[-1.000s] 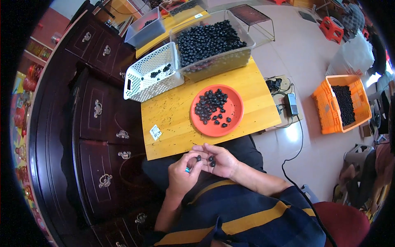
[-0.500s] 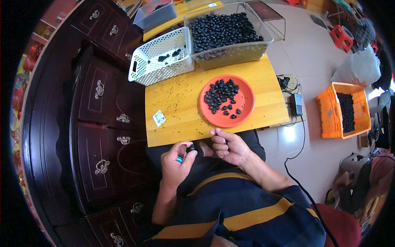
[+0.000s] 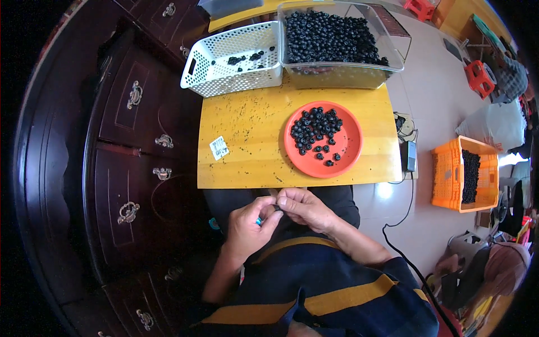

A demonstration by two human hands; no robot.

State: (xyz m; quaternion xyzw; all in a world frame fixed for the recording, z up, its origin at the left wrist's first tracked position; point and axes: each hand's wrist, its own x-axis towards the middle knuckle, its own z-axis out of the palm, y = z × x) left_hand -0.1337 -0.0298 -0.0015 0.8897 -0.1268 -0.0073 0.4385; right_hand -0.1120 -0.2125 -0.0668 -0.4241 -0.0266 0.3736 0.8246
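My left hand [image 3: 247,229] is closed around a small black round part [image 3: 277,208], pinched between thumb and fingers over my lap. A turquoise item [image 3: 259,221] shows at the fingers of that hand. My right hand [image 3: 307,210] meets the left at the black part, its fingers curled and pinched; what lies between them is hidden. Just beyond my hands, an orange-red plate [image 3: 353,154] on the yellow table [image 3: 247,168] carries many small black round parts [image 3: 318,124], several with a visible centre hole.
A clear bin [image 3: 337,78] heaped with black parts stands at the back, beside a white perforated basket [image 3: 236,84] holding a few. Dark drawers [image 3: 126,163] line the left. An orange crate [image 3: 449,174] and a black cable [image 3: 387,227] lie on the floor at right.
My right hand has moved left and now touches the left hand at the black part; before, the hands were apart. The view has shifted, so the table's contents appear slightly displaced.
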